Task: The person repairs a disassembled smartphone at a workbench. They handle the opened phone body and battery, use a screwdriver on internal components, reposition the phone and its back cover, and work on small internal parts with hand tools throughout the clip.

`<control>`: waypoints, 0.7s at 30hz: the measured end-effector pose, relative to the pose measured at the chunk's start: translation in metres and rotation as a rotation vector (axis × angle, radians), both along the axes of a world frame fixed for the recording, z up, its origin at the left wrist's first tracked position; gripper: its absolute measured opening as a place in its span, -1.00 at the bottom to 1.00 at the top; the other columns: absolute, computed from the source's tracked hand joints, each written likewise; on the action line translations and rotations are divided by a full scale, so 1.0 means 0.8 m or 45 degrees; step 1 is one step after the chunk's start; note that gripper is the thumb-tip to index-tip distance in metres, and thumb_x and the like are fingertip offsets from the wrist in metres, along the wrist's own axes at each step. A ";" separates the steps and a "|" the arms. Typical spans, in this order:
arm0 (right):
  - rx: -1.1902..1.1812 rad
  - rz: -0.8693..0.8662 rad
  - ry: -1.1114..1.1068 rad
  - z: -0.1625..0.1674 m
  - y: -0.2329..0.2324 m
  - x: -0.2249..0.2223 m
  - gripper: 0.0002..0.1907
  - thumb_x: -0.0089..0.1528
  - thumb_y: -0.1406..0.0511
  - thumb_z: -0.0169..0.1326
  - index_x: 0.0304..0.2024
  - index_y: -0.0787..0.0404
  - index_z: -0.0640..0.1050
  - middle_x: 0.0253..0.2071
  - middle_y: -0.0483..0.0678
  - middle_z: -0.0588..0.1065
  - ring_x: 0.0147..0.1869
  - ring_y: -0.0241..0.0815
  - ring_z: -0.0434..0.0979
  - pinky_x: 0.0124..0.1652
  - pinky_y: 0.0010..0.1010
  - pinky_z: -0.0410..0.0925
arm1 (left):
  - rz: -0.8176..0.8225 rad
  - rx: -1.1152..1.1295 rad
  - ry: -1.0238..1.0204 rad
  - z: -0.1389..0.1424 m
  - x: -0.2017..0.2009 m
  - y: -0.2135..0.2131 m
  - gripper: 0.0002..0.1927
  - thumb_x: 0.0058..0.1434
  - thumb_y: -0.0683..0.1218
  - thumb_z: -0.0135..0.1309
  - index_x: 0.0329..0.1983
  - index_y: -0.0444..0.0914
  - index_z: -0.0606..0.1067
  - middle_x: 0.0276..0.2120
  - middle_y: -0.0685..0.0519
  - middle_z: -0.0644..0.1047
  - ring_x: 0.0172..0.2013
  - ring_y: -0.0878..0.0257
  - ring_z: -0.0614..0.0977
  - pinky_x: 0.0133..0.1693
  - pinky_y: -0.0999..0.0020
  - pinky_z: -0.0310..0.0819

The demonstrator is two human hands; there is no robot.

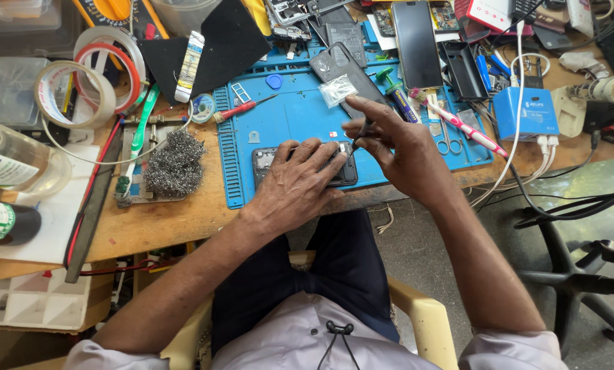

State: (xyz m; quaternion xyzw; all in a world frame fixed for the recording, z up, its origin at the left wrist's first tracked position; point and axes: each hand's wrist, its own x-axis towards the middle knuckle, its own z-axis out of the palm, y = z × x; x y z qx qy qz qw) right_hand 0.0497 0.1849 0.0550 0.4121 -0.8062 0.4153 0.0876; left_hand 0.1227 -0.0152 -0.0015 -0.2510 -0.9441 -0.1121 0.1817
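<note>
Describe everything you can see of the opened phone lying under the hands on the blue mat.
The opened phone lies flat near the front edge of the blue mat, long side across the view. It looks like a dark slab with its back off; grey inner parts show at its left end. The left hand rests on top and hides most of it. The right hand holds a thin dark tool down to its right part.

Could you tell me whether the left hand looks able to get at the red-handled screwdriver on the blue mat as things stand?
Probably yes: the red-handled screwdriver lies uncovered on the blue mat, with bare mat between it and the left hand, though that hand rests on the opened phone.
</note>
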 end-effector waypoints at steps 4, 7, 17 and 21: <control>0.054 -0.297 0.068 -0.012 0.002 0.002 -0.37 0.19 0.37 0.41 0.27 0.11 0.46 -0.22 0.00 0.62 -0.14 -0.21 0.69 -0.15 -0.39 0.53 | 0.050 0.017 0.017 0.004 0.015 -0.017 -0.26 0.19 0.17 0.17 0.39 -0.22 0.34 0.36 -0.04 0.33 0.36 0.06 0.29 0.32 -0.01 0.08; 0.016 -0.069 -0.036 -0.013 0.003 0.000 -0.41 0.22 0.45 0.26 0.30 0.16 0.44 -0.11 0.01 0.62 -0.05 -0.21 0.68 -0.10 -0.40 0.53 | 0.112 0.048 -0.060 0.009 0.025 -0.044 -0.24 0.20 0.19 0.15 0.39 -0.25 0.32 0.34 -0.09 0.33 0.36 0.01 0.28 0.33 -0.05 0.03; 0.046 -0.372 -0.097 -0.001 -0.007 -0.009 -0.42 0.20 0.37 0.42 0.22 0.10 0.48 -0.28 -0.02 0.64 -0.20 -0.26 0.72 -0.23 -0.39 0.54 | 0.141 0.294 -0.174 -0.006 0.030 -0.081 -0.34 0.28 0.08 0.16 0.36 -0.34 0.36 0.30 -0.11 0.40 0.31 -0.02 0.37 0.29 0.05 0.21; -0.002 -0.005 -0.011 0.000 -0.005 -0.010 -0.39 0.19 0.44 0.27 0.28 0.19 0.41 -0.02 0.09 0.58 0.03 -0.14 0.62 -0.09 -0.34 0.53 | 0.140 0.335 -0.183 -0.008 0.029 -0.081 -0.34 0.24 0.07 0.17 0.33 -0.34 0.38 0.27 -0.09 0.41 0.27 -0.03 0.38 0.26 0.04 0.22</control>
